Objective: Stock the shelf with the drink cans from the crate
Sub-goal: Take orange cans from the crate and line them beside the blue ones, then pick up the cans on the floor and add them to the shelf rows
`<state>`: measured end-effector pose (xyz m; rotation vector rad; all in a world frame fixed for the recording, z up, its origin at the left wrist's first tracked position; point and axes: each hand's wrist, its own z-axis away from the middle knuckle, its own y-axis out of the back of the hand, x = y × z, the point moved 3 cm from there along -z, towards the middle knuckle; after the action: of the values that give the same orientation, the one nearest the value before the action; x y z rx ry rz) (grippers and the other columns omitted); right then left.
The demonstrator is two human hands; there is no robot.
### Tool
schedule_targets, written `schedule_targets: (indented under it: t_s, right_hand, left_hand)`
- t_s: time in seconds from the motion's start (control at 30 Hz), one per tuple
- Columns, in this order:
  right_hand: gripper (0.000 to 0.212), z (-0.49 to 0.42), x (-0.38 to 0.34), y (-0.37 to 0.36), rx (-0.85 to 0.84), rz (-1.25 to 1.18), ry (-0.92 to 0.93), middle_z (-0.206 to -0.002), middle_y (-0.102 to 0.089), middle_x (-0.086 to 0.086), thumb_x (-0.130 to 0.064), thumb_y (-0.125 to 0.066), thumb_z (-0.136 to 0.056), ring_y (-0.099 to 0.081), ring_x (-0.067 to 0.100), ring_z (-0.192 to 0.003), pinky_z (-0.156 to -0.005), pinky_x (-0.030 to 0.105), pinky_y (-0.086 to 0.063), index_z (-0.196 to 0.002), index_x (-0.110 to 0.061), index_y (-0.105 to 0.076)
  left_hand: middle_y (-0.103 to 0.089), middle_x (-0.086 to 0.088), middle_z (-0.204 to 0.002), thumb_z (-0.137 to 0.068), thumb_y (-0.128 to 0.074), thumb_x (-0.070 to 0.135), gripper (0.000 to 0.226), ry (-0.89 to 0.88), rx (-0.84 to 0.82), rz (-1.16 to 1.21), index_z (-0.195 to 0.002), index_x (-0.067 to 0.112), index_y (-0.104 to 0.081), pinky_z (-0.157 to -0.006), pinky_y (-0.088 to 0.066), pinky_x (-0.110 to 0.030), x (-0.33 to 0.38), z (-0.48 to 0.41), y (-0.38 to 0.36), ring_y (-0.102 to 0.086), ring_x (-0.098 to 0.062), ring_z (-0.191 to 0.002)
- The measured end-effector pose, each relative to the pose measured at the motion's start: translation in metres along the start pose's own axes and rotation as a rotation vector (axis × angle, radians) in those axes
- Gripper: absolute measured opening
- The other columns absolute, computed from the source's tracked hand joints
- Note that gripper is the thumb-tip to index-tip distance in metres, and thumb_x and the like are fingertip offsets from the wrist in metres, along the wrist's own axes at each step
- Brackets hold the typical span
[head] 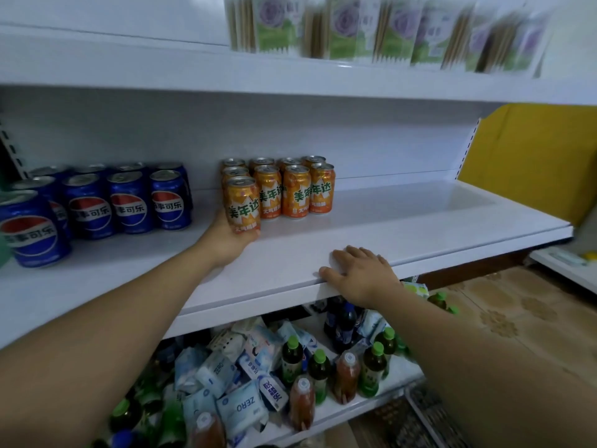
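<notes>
White shelf [403, 221] carries orange cans mid-depth; the left hand [231, 239] grips an orange can [243, 203] fronting them, while the right hand [360, 274] lies flat, fingers released, on the front edge. Nudging neighbours could topple them.

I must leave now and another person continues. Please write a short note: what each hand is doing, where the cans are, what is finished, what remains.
Left hand: holding an orange can at the front left of the orange group, on or just above the middle shelf.
Right hand: empty, resting flat on the shelf's front edge.
Done: blue cans stand in rows at the left, orange cans beside them.
Left: release this can, then fill the bare right part of the shelf. The crate is not in view.
</notes>
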<state>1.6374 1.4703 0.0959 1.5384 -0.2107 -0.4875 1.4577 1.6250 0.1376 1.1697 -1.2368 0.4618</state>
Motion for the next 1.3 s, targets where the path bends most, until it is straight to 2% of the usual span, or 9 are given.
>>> schedule_targets:
  t_s: [0.13, 0.23, 0.37, 0.63, 0.77, 0.83, 1.0, 1.17, 1.3]
  right_hand:
    - [0.07, 0.042, 0.033, 0.015, -0.027, -0.023, -0.158, -0.15, -0.037, 0.005, -0.068, -0.028, -0.09, -0.032, 0.028, -0.136, -0.11, 0.048, -0.03, -0.145, -0.025, -0.035]
    - [0.08, 0.078, 0.059, 0.027, -0.017, -0.011, -0.27, -0.155, -0.03, 0.007, -0.073, -0.027, -0.089, -0.033, 0.031, -0.138, -0.109, 0.048, -0.033, -0.15, -0.022, -0.028]
    - [0.083, 0.131, 0.084, 0.031, -0.004, -0.053, -0.388, -0.156, -0.029, 0.007, -0.076, -0.03, -0.087, -0.032, 0.032, -0.139, -0.109, 0.049, -0.034, -0.151, -0.022, -0.028]
    - [0.08, 0.241, 0.094, -0.009, -0.087, -0.107, -0.415, -0.157, -0.029, 0.008, -0.072, -0.034, -0.089, -0.036, 0.031, -0.137, -0.108, 0.043, -0.035, -0.153, -0.025, -0.023]
    - [0.078, 0.274, 0.113, -0.046, -0.165, -0.153, -0.429, -0.152, -0.037, 0.007, -0.068, -0.037, -0.091, -0.048, 0.027, -0.122, -0.095, 0.039, -0.043, -0.152, -0.02, -0.026]
    - [0.074, 0.281, 0.127, -0.069, -0.187, -0.186, -0.435, -0.145, -0.045, 0.008, -0.066, -0.038, -0.092, -0.052, 0.025, -0.11, -0.088, 0.036, -0.044, -0.148, -0.019, -0.031]
    - [0.079, 0.293, 0.164, -0.162, -0.352, -0.232, -0.546, -0.151, -0.038, 0.011, -0.066, -0.043, -0.09, -0.042, 0.03, -0.133, -0.106, 0.035, -0.037, -0.151, -0.018, -0.027]
    - [0.071, 0.299, 0.192, -0.257, -0.523, -0.316, -0.568, -0.146, -0.044, 0.015, -0.057, -0.05, -0.092, -0.047, 0.03, -0.128, -0.097, 0.03, -0.039, -0.146, -0.014, -0.033]
    - [0.061, 0.305, 0.208, -0.329, -0.623, -0.412, -0.595, -0.139, -0.051, 0.013, -0.045, -0.06, -0.09, -0.051, 0.03, -0.123, -0.09, 0.029, -0.04, -0.142, -0.018, -0.041]
  left_hand:
    - [-0.04, 0.001, -0.142, -0.088, -0.064, 0.036, 0.073, 0.022, -0.155, -0.281, -0.147, 0.013, -0.027, -0.109, -0.036, -0.036, 0.01, 0.031, -0.001, -0.042, -0.024, -0.129]
    - [-0.023, -0.004, -0.157, -0.088, -0.06, 0.048, 0.081, -0.085, -0.242, -0.471, -0.15, 0.014, -0.022, -0.111, -0.026, -0.031, 0.028, 0.062, -0.018, -0.029, -0.023, -0.141]
    - [-0.025, -0.002, -0.157, -0.088, -0.06, 0.048, 0.076, -0.232, -0.419, -0.507, -0.149, 0.019, -0.025, -0.11, -0.028, -0.029, 0.051, 0.123, -0.059, -0.03, -0.021, -0.14]
    - [-0.028, -0.006, -0.155, -0.09, -0.059, 0.045, 0.08, -0.122, -0.767, -0.582, -0.152, 0.019, -0.016, -0.101, -0.043, -0.036, 0.003, 0.248, -0.146, -0.046, -0.025, -0.128]
    - [-0.024, -0.006, -0.157, -0.09, -0.06, 0.044, 0.079, -0.047, -0.856, -0.599, -0.151, 0.016, -0.019, -0.107, -0.037, -0.033, -0.046, 0.283, -0.184, -0.036, -0.026, -0.137]
    - [-0.038, -0.009, -0.149, -0.089, -0.063, 0.038, 0.074, -0.022, -0.893, -0.566, -0.148, 0.012, -0.027, -0.098, -0.04, -0.027, -0.068, 0.294, -0.204, -0.044, -0.023, -0.13]
    - [-0.061, -0.002, -0.119, -0.079, -0.072, 0.034, 0.048, 0.041, -1.038, -0.564, -0.121, 0.015, -0.056, -0.091, -0.046, -0.03, -0.138, 0.317, -0.261, -0.057, -0.02, -0.11]
    - [-0.056, 0.0, -0.128, -0.061, -0.062, 0.063, 0.078, 0.05, -1.164, -0.578, -0.127, 0.023, -0.05, -0.097, -0.044, -0.036, -0.212, 0.324, -0.325, -0.054, -0.023, -0.114]
    - [-0.056, -0.003, -0.123, -0.072, -0.071, 0.038, 0.058, 0.149, -1.251, -0.562, -0.121, 0.011, -0.054, -0.094, -0.043, -0.035, -0.267, 0.328, -0.365, -0.054, -0.025, -0.116]
